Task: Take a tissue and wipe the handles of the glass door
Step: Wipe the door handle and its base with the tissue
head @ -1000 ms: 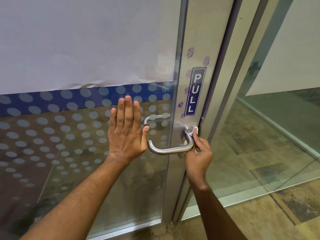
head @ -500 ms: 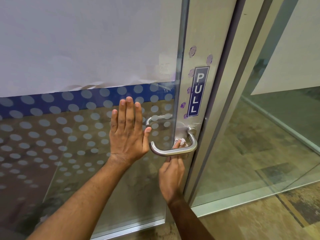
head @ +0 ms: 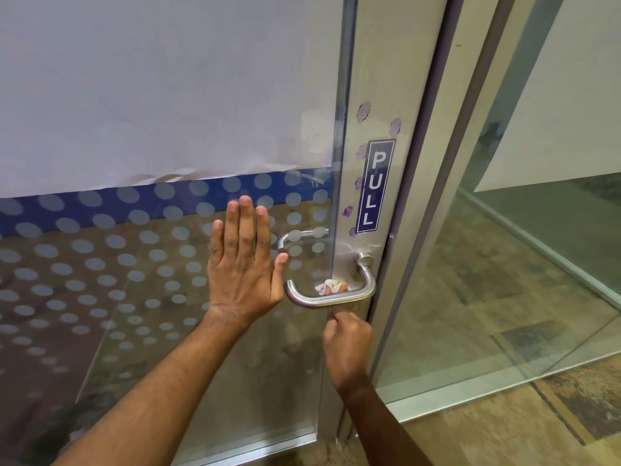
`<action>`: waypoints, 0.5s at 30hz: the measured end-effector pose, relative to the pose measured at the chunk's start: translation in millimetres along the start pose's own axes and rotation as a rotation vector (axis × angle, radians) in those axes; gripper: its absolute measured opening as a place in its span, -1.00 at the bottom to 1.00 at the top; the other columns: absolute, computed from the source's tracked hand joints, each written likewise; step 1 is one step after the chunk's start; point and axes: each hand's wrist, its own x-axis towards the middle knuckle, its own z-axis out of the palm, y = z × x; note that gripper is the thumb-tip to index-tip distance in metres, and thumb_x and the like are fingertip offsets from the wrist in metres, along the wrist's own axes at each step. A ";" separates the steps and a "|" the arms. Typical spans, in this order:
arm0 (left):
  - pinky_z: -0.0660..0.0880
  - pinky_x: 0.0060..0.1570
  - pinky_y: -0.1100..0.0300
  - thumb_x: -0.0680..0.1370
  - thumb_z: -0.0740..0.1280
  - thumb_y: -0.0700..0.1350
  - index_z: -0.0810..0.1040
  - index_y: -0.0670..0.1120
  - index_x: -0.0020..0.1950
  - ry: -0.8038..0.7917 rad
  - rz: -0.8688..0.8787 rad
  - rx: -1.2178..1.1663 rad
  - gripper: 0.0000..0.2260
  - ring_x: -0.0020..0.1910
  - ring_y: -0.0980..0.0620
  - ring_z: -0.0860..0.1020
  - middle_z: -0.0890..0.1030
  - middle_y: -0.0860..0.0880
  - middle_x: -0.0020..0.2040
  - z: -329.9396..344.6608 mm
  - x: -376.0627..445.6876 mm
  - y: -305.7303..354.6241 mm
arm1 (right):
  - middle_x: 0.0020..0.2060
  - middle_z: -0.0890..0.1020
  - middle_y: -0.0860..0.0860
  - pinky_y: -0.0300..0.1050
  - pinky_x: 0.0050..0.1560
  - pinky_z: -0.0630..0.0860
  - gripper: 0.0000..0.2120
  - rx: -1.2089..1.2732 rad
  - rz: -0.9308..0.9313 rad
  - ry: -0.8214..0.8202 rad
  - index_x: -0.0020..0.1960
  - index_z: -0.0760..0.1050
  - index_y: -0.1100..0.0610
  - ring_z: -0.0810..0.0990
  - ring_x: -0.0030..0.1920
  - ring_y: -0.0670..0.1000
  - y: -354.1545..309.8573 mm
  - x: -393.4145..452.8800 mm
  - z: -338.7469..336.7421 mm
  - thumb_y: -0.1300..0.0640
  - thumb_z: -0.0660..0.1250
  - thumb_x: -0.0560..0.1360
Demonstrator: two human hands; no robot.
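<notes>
A brushed steel lever handle (head: 331,299) sticks out from the metal stile of the glass door (head: 168,95). My right hand (head: 347,348) reaches up from below the handle and pinches a crumpled white tissue (head: 331,286) against the back of the bar. My left hand (head: 245,260) lies flat on the glass just left of the handle, fingers straight and close together. A second handle (head: 302,235) shows through the glass on the far side of the door.
A blue PULL sticker (head: 374,186) runs down the stile above the handle, with purple smudges around it. The glass carries frosted dots, a blue band and a white sheet above. A fixed glass panel (head: 504,264) and tiled floor lie to the right.
My right hand has moved from the handle's right-hand bend to under the bar, bringing the tissue behind its middle. The left hand stays flat on the glass.
</notes>
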 end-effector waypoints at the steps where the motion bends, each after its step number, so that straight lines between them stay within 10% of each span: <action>1: -0.32 0.54 -0.02 0.54 0.21 0.08 -0.33 -0.19 0.58 -0.002 0.001 0.002 -0.12 0.57 -0.10 -0.34 -0.41 -0.13 0.56 -0.4 -0.2 -0.2 | -0.49 0.59 0.11 -0.15 -0.43 0.42 -0.81 0.083 0.068 0.016 -0.37 0.58 0.27 0.52 -0.51 0.06 3.6 -0.9 -2.0 0.53 0.44 0.21; 9: -0.29 0.55 -0.02 0.52 0.26 0.07 -0.32 -0.18 0.58 -0.003 -0.019 -0.026 -0.09 0.57 -0.09 -0.32 -0.40 -0.12 0.57 -12.3 2.8 4.3 | -0.06 0.69 -0.08 -0.41 -0.03 0.52 -0.66 0.538 0.437 0.201 0.19 0.59 0.16 0.65 -0.09 -0.25 10.7 10.8 -28.6 0.42 0.30 0.49; 15: -0.18 0.57 -0.07 0.44 0.35 0.03 0.05 -0.26 0.55 0.023 -0.030 -0.072 -0.18 0.60 -0.12 -0.23 -0.05 -0.25 0.59 -25.2 5.3 10.2 | 0.08 0.66 -0.01 -0.26 0.13 0.50 -0.60 0.641 0.307 0.264 0.25 0.53 0.05 0.63 0.11 -0.09 -9.8 43.8 -55.9 0.40 0.27 0.52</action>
